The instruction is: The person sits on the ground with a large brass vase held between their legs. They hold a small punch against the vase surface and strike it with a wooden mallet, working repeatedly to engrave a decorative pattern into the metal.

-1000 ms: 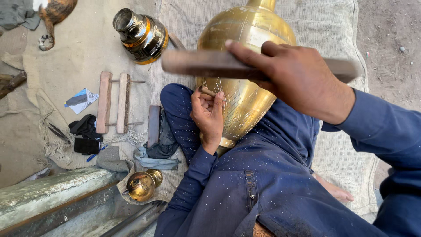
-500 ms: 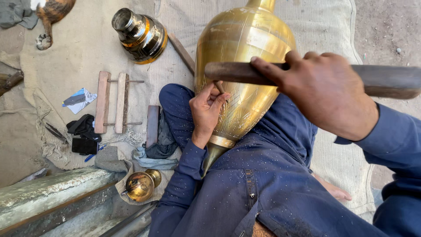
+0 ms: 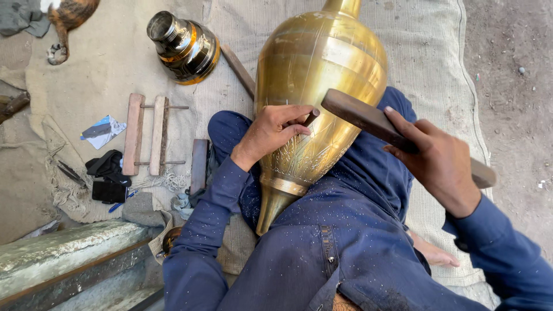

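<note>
Big brass vase [image 3: 322, 86] lies tilted across the lap on blue cloth, neck pointing away, with the left hand [image 3: 271, 132] pinching a small chisel [image 3: 310, 118] against its engraved flank and the right hand [image 3: 440, 164] clenched round a wooden mallet [image 3: 368, 121], its head right at the chisel's end. Off to the left on the sacking, a smaller dark brass pot [image 3: 184, 46] lies on its side, its inside hidden, near a wooden frame [image 3: 147, 135] and black cloth [image 3: 106, 167].

Large brass vase [image 3: 322, 86] lying tilted across lap, engraved lines near base, neck pointing away
</note>
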Available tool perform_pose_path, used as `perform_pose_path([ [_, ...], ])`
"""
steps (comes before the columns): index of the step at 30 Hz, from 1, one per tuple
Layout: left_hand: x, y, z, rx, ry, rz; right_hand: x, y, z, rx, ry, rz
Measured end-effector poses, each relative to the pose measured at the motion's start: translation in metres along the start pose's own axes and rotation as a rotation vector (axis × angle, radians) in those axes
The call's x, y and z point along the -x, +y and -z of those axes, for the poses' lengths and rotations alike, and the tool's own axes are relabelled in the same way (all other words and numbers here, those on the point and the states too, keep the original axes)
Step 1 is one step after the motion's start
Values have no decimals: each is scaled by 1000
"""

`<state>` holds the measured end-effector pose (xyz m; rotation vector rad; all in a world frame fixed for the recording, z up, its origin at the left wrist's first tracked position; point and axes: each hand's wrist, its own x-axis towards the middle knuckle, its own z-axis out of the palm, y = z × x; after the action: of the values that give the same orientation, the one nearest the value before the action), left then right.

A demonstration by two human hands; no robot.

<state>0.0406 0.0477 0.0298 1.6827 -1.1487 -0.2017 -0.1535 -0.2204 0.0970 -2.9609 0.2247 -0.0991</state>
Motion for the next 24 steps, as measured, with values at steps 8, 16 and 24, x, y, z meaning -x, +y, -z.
perform_pose_path([
  [8, -13, 16, 9, -94, -165, -26, 27, 22, -69, -396, 363, 103],
  [16, -10, 15, 5, -105, -163, -19, 20, 16, -71, -487, 283, 44],
  [24, 8, 2, -3, -30, 56, 60, -4, -3, -26, -838, 356, 160],
])
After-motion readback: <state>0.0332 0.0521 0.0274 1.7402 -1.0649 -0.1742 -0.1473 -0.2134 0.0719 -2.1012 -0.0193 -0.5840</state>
